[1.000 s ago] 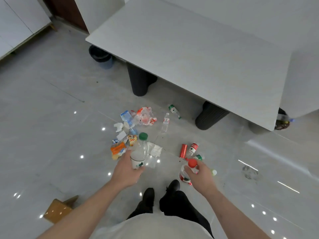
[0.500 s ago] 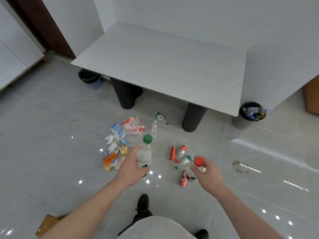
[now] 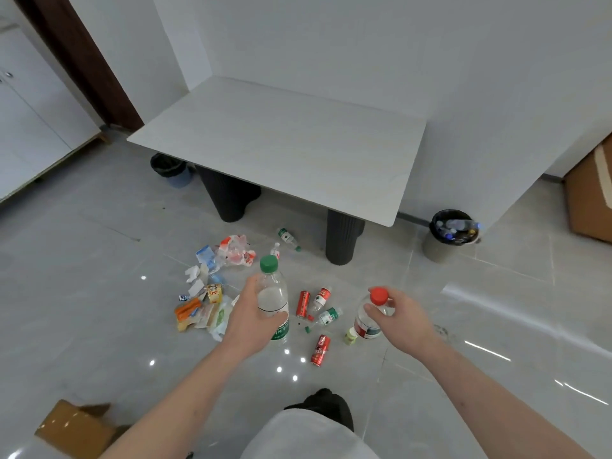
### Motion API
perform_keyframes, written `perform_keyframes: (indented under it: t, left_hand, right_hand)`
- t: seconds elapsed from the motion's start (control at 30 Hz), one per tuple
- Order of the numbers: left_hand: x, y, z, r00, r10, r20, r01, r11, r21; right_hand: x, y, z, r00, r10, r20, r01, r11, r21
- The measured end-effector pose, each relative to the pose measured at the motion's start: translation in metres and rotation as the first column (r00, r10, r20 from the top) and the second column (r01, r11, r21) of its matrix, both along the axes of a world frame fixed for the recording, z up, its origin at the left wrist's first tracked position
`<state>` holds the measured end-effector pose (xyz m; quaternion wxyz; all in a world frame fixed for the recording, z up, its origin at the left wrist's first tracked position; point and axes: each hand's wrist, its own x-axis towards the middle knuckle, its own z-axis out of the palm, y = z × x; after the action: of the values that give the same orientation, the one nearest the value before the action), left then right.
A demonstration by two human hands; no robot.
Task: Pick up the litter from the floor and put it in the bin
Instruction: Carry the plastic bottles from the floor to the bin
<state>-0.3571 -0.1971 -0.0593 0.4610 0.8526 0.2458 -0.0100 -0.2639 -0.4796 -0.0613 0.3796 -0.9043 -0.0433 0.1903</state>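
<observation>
Litter (image 3: 212, 303) is lying scattered on the grey floor (image 3: 82, 293) near the bench (image 3: 298, 144), while the bin (image 3: 443, 246) is standing far right of it. Left hand (image 3: 248, 323) fingers are wrapping a green-capped bottle (image 3: 273, 293); right hand (image 3: 404, 318) fingers are pinching a red-capped bottle (image 3: 369, 321) near its cap.

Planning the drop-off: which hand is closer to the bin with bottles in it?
Right. The right hand is nearer the bin; the left hand is farther left.
</observation>
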Motion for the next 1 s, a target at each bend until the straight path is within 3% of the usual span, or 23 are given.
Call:
perform_keyframes:
  t: [0.33, 0.43, 0.67, 0.87, 1.0]
  left_hand:
    - [0.118, -0.094, -0.008, 0.998, 0.044, -0.04, -0.045, 0.999, -0.013]
    - [0.174, -0.136, -0.012, 0.998, 0.014, -0.056, -0.012, 0.999, 0.031]
    - [0.305, -0.24, -0.014, 0.99, -0.137, -0.036, 0.133, 0.987, -0.093]
    - [0.394, -0.335, -0.015, 0.991, -0.126, -0.043, 0.128, 0.991, 0.047]
    - [0.443, -0.395, -0.021, 0.998, -0.049, -0.049, 0.051, 0.998, 0.044]
  right_hand:
    - [0.116, -0.098, 0.007, 0.999, 0.013, -0.036, -0.011, 0.999, 0.031]
    - [0.166, -0.135, 0.013, 0.999, -0.007, -0.049, 0.008, 1.0, 0.01]
    - [0.267, -0.226, 0.014, 0.994, -0.104, -0.021, 0.103, 0.995, -0.016]
    - [0.345, -0.317, -0.001, 0.99, -0.141, 0.004, 0.14, 0.987, -0.074]
    - [0.4, -0.384, -0.012, 0.99, -0.135, 0.032, 0.138, 0.986, -0.097]
